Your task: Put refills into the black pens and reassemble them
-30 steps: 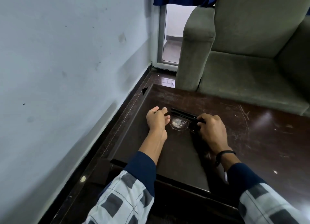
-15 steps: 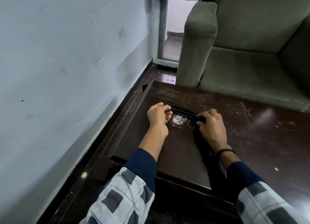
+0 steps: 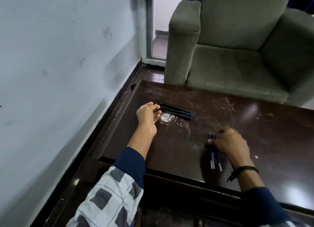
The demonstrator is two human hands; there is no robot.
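Several black pens [image 3: 176, 111] lie side by side on the dark wooden table [image 3: 254, 124], running from upper left to lower right. My left hand [image 3: 147, 116] is at their left end, its fingers curled round the tip of one black pen. My right hand [image 3: 229, 144] is nearer the table's front, to the right, and holds a few thin blue refills [image 3: 214, 156] against the tabletop. The refills point toward me, and their far ends are partly hidden under the fingers.
A grey armchair [image 3: 237, 56] stands right behind the table. A pale wall [image 3: 59, 73] runs along the left, with a narrow strip of dark floor [image 3: 81, 167] between it and the table. A whitish round stain [image 3: 167, 118] marks the table by the pens.
My right hand left the right end of the black pens and moved toward me and rightward, now holding the blue refills. My left hand stayed at the pens' left end.
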